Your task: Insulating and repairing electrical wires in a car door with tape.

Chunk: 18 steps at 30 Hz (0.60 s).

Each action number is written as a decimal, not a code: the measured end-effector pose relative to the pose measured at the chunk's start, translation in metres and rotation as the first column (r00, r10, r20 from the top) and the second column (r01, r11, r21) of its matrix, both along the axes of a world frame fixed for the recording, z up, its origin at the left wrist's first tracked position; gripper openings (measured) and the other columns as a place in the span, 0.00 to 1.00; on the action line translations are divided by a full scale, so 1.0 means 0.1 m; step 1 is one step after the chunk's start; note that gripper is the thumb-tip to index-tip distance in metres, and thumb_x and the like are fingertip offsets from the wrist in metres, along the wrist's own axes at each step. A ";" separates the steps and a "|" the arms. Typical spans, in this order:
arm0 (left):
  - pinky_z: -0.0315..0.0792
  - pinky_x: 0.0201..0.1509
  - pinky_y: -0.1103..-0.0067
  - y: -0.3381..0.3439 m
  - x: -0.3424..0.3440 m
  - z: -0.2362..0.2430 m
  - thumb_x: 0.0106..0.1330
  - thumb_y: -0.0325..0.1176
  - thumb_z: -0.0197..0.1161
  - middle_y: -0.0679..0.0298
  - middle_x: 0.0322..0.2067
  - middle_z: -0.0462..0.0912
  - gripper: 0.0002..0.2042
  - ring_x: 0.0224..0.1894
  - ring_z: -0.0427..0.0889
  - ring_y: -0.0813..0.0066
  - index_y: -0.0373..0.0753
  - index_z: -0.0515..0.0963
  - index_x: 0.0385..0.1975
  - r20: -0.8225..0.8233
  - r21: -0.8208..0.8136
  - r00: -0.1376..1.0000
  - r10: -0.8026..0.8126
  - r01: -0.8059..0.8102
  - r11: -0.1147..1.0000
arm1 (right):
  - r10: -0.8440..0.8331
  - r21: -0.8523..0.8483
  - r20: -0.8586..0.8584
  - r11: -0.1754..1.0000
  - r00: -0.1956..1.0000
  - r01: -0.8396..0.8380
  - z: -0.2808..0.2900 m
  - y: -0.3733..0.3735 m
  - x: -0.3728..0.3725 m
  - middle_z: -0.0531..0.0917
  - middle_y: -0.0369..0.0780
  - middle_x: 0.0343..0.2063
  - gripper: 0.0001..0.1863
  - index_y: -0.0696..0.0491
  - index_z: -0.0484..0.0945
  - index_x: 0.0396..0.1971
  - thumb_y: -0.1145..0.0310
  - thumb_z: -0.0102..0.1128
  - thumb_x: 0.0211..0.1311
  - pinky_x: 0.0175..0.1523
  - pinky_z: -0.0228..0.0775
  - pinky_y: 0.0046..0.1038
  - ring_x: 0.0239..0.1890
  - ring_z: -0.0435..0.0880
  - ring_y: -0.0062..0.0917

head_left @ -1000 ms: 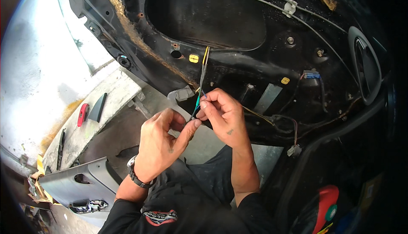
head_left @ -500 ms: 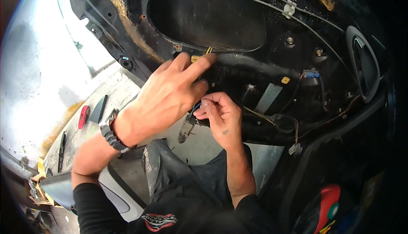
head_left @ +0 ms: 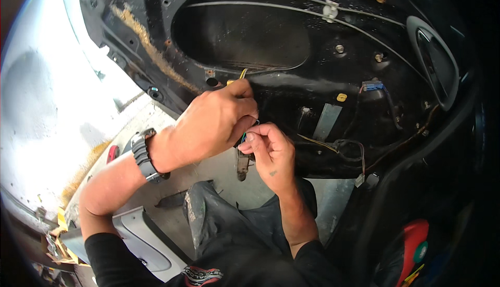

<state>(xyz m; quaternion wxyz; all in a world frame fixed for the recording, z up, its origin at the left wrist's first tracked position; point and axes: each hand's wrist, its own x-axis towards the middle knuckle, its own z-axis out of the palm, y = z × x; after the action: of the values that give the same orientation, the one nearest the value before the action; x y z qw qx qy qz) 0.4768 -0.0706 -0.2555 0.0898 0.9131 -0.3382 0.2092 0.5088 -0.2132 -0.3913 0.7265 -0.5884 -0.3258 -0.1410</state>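
A black car door shell (head_left: pixel 281 86) with its inner side bare stands in front of me. My left hand (head_left: pixel 221 110), with a black watch (head_left: pixel 148 155) on the wrist, is closed, fingertips bunched over thin wires at the door. A yellow wire (head_left: pixel 243 73) shows just above its fingers and runs behind them. Close beside it, my right hand (head_left: pixel 272 149) pinches blue and green wires (head_left: pixel 244 137) between thumb and fingers. My fingers hide most of the strands and where they end. Just below hangs a dark metal piece (head_left: pixel 242 166).
An oval opening (head_left: pixel 239 32) and two cables (head_left: pixel 291 8) lie above my hands. On the right are a blue connector (head_left: pixel 372 85), a door handle (head_left: pixel 436 68) and a hanging plug (head_left: pixel 360 179). A grey panel (head_left: pixel 143 240) and red-handled tool (head_left: pixel 112 154) are at left.
My left hand's raised forefinger has curled down, bringing its fingertips together near the right hand. The right hand keeps its pinch. The whole view has shifted a little.
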 end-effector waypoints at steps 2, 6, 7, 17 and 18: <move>0.75 0.29 0.75 0.00 0.03 -0.07 0.59 0.20 0.63 0.56 0.34 0.76 0.04 0.29 0.80 0.63 0.31 0.79 0.33 -0.062 -0.272 0.993 -0.100 0.079 0.959 | 0.022 0.051 0.001 0.998 1.000 -0.022 0.03 -0.02 -0.01 0.81 0.39 0.27 0.03 0.62 0.75 0.36 0.78 0.53 0.68 0.34 0.79 0.21 0.29 0.85 0.19; 0.74 0.26 0.80 -0.05 -0.05 -0.06 0.63 0.22 0.63 0.60 0.33 0.79 0.04 0.28 0.80 0.75 0.30 0.79 0.35 -0.136 -0.442 0.989 -0.060 -0.007 0.897 | 0.125 0.210 -0.039 0.971 0.991 -0.114 0.20 -0.09 -0.06 0.82 0.39 0.25 0.05 0.62 0.75 0.36 0.76 0.53 0.69 0.35 0.79 0.21 0.29 0.84 0.19; 0.74 0.30 0.79 -0.07 -0.09 -0.05 0.64 0.22 0.63 0.61 0.33 0.79 0.03 0.31 0.80 0.77 0.31 0.79 0.35 -0.191 -0.461 0.981 -0.031 -0.062 0.885 | 0.121 0.216 -0.032 0.970 0.992 -0.111 0.23 -0.11 -0.06 0.82 0.39 0.25 0.05 0.62 0.75 0.36 0.76 0.53 0.69 0.35 0.79 0.21 0.29 0.84 0.19; 0.75 0.47 0.78 -0.17 -0.06 -0.36 0.63 0.22 0.64 0.48 0.51 0.71 0.06 0.50 0.79 0.66 0.32 0.79 0.39 0.291 -0.474 0.952 0.089 0.063 0.878 | 0.172 0.286 -0.050 0.946 0.984 -0.151 0.36 -0.12 -0.10 0.81 0.39 0.27 0.07 0.62 0.74 0.38 0.73 0.54 0.71 0.36 0.81 0.22 0.29 0.84 0.20; 0.76 0.48 0.78 -0.20 -0.05 -0.43 0.63 0.22 0.63 0.48 0.53 0.70 0.11 0.50 0.79 0.67 0.32 0.76 0.45 0.242 -0.603 0.968 0.061 0.101 0.791 | 0.201 0.281 -0.056 0.943 0.978 -0.178 0.36 -0.11 -0.09 0.81 0.39 0.26 0.06 0.62 0.75 0.38 0.74 0.53 0.70 0.36 0.80 0.22 0.29 0.84 0.19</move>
<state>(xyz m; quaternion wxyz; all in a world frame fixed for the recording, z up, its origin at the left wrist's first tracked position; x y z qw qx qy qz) 0.4718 -0.0906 -0.2984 0.3390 0.7976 -0.2709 0.4189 0.5002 -0.2238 -0.3551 0.8241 -0.4535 -0.3274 -0.0894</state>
